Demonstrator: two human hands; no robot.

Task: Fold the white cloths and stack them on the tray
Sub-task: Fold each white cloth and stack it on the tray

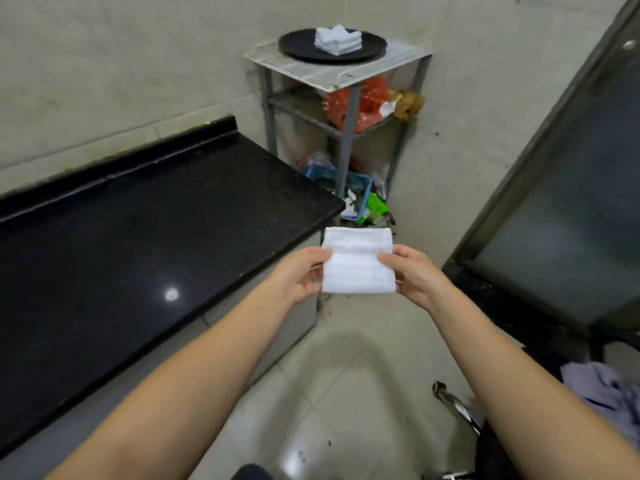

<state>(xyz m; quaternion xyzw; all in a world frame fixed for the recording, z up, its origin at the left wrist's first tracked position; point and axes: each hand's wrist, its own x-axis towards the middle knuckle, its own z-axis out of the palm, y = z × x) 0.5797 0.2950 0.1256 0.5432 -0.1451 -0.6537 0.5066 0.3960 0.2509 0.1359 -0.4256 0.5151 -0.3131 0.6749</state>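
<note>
**Head view: folded cloth held ahead of the stack**

A folded white cloth [358, 260], ribbed terry and roughly square, is pinched at its side edges by the left hand [300, 274] and right hand [414, 273]. Edges should be kept aligned until it is laid squarely on the cloth stack [337, 38] on the round black tray [301, 46], well beyond the hands.

Open air over tiled floor [346, 358] leads to the far rack [337, 76]; black worktop [138, 230] hems the left, a metal-framed panel [571, 188] the right.
</note>
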